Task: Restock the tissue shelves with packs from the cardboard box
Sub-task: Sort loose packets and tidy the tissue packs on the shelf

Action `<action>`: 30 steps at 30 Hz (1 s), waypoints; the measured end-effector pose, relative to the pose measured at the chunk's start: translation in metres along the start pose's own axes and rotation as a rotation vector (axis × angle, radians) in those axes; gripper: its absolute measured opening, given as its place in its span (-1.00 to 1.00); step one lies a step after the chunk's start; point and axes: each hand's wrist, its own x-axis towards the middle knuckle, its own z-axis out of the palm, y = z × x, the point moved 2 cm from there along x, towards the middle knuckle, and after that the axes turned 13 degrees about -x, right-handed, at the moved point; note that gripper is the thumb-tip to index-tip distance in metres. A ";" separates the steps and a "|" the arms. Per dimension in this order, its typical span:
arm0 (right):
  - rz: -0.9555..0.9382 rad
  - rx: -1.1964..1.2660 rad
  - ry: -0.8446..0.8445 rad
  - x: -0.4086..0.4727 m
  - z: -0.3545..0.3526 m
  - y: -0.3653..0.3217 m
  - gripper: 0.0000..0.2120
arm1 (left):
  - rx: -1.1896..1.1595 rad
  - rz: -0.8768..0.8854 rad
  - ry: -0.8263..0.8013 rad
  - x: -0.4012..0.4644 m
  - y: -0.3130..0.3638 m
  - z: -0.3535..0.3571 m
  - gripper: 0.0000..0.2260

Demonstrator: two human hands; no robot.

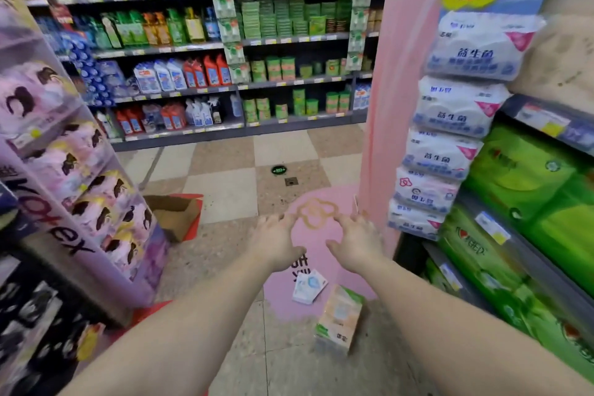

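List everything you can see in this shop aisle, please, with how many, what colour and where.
cardboard box: one, brown, open, on the floor at left by the purple stand
orange tissue pack: one, orange and green, on the floor below the hands
small white-blue packet: one, on the pink floor sticker
white tissue packs: a stack of about six, white with blue print, beside the pink pillar
green tissue packs: many, green, on the right shelves
purple display stand: one, at left, with pink packs
far shelves: bottles and green boxes, too many to count
left hand: open, empty, held out
right hand: open, empty, held out
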 end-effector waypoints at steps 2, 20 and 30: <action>-0.005 -0.013 -0.004 0.031 0.005 0.009 -0.46 | -0.029 -0.015 -0.004 0.031 0.000 0.007 -0.30; 0.404 0.033 -0.268 0.219 0.138 0.079 -0.44 | 0.005 0.083 -0.453 0.285 -0.054 0.137 -0.35; 0.631 0.146 -0.517 0.263 0.359 0.133 -0.42 | 0.003 -0.034 -0.733 0.350 -0.149 0.334 -0.32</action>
